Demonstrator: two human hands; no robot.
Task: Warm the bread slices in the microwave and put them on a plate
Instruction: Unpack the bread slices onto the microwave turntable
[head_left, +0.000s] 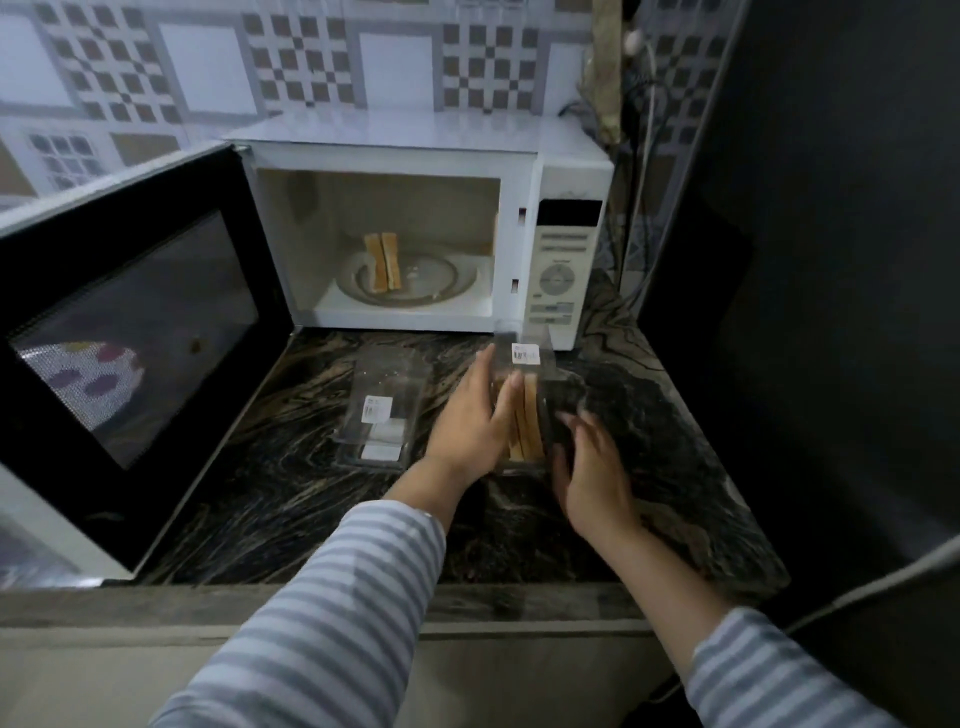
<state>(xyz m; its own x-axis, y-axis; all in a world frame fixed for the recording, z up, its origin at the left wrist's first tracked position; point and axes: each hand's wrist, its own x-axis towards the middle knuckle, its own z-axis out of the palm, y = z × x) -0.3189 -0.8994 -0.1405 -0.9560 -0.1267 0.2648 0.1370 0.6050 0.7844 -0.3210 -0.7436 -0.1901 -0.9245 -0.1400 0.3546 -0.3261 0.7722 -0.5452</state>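
**Both hands on the clear bread box, two slices already in the oven**

We had our left hand laid against the left side of a clear plastic box, fingers nearly straight and reaching up along its wall, one fingertip over the top edge. Our right hand met the box from the other side, fingers loosely spread toward its near right corner; whether they were curled onto the plastic we could not tell. Between the two hands stood the bread slices, on edge, their long axis running away from us toward the microwave.

Beyond the left fingertips, inside the open oven, two more slices stood on edge on the glass turntable, also pointing front to back and tilted a little.

The box was hard to read: its walls were transparent and showed mostly through a barcode sticker at the far end. Just left of the left hand lay a second clear box, its contents indistinct. Farther left, the oven door swung wide over the dark marbled counter, bounding that side. To the right of the right hand a dark wall closed in.
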